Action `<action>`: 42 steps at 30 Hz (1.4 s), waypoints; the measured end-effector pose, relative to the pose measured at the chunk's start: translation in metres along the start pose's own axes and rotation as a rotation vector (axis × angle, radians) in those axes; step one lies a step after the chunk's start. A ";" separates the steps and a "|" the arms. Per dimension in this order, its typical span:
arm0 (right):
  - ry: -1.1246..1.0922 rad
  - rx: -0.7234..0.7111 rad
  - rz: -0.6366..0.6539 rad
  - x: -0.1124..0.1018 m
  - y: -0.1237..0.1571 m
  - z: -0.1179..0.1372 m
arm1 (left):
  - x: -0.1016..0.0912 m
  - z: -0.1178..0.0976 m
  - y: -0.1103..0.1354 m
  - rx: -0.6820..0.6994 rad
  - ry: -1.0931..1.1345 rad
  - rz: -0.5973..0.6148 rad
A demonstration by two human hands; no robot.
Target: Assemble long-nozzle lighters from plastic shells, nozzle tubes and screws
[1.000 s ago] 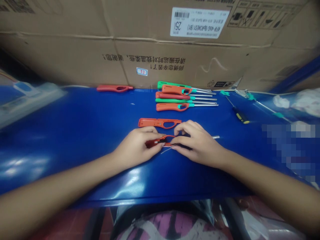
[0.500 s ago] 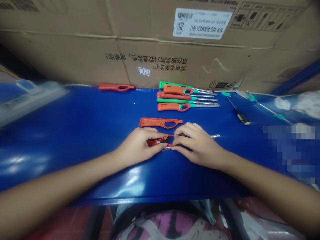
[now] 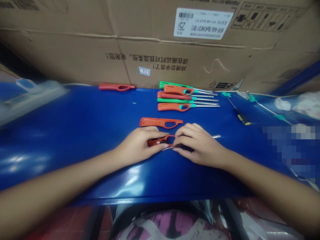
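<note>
The left hand [image 3: 137,143] and right hand [image 3: 201,145] are pinching opposite ends of an open orange lighter casing [image 3: 152,143]; a loose half-casing [image 3: 150,122] is lying just beyond.

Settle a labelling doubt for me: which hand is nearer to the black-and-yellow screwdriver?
Right. The right hand is left of and below the screwdriver in the picture; the left hand, holding an orange lighter casing, is farther left.
</note>
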State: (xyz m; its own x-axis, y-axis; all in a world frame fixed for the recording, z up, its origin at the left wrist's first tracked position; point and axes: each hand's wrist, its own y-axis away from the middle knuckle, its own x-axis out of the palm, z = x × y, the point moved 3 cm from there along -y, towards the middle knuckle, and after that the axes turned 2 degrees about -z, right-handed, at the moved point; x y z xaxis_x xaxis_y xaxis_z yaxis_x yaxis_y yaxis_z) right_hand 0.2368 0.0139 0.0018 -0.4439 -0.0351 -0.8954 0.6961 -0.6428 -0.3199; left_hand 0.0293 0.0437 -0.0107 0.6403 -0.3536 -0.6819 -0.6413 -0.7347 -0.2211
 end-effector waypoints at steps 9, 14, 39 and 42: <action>-0.036 0.011 0.013 -0.002 0.000 -0.002 | -0.002 -0.002 0.002 0.102 0.014 -0.029; -0.084 0.042 0.012 0.000 0.000 -0.003 | -0.001 -0.001 0.003 0.109 0.026 -0.028; -0.139 0.095 0.018 -0.001 -0.001 0.000 | -0.002 -0.005 -0.004 -0.104 0.121 -0.028; -0.117 0.068 0.057 -0.003 0.000 0.001 | -0.002 -0.005 -0.004 -0.106 0.123 -0.020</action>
State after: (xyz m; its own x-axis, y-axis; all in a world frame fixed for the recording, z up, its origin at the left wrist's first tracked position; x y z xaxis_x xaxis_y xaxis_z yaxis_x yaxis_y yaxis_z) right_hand 0.2371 0.0133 0.0046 -0.4708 -0.1593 -0.8677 0.6836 -0.6876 -0.2446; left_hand 0.0323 0.0449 -0.0050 0.7034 -0.4016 -0.5864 -0.5839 -0.7969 -0.1547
